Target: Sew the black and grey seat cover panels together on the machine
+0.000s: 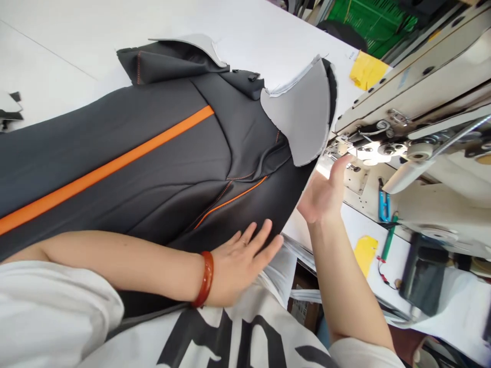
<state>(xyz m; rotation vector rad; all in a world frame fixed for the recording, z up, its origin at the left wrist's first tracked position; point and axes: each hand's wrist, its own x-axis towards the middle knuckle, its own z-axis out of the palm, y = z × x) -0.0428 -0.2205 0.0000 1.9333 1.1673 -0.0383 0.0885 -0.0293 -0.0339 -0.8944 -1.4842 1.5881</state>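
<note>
At near centre, the orange-striped cover (245, 153) is seemingly steadied by a flat-spread left hand (241, 263). Grip of the right hand (323, 197) can't be told.

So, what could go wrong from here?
The right hand is close to the sewing machine, near its lit working parts, so it could be hurt if the machine ran.

The black cover is creased near the gray flap; a fold might get caught in stitching.

The left hand rests palm down on the cover with its fingers spread, not in a closed grip, so the material could slip.
</note>
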